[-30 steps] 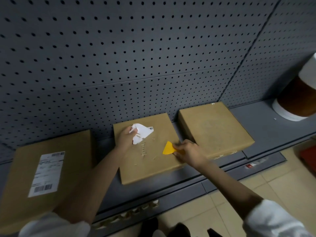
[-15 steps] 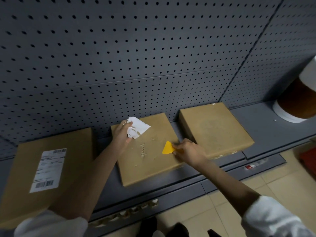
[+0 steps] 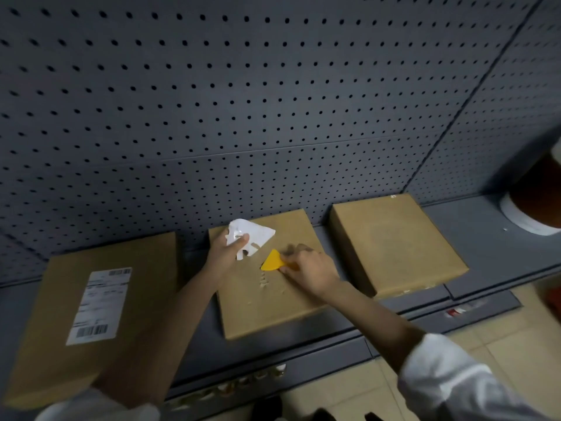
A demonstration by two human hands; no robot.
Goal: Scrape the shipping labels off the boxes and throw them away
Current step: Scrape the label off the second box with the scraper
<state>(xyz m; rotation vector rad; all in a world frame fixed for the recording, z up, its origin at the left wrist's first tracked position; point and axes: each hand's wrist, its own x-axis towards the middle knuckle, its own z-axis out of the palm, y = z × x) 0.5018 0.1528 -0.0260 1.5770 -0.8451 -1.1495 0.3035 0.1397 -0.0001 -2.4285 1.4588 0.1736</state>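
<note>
On the middle box (image 3: 273,302), a torn white label (image 3: 253,235) is pinched in the closed left hand (image 3: 226,253), while the yellow scraper (image 3: 271,262) is gripped by the right hand (image 3: 306,271) just right of it. Cardboard could be gouged if the blade is angled steeply, and residue scraps (image 3: 263,282) may be left behind. An intact label (image 3: 100,305) is seen on the left box (image 3: 91,314).

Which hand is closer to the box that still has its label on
Left. The left hand, gripping the torn label, is beside the labelled box; the right hand is farther right.
</note>
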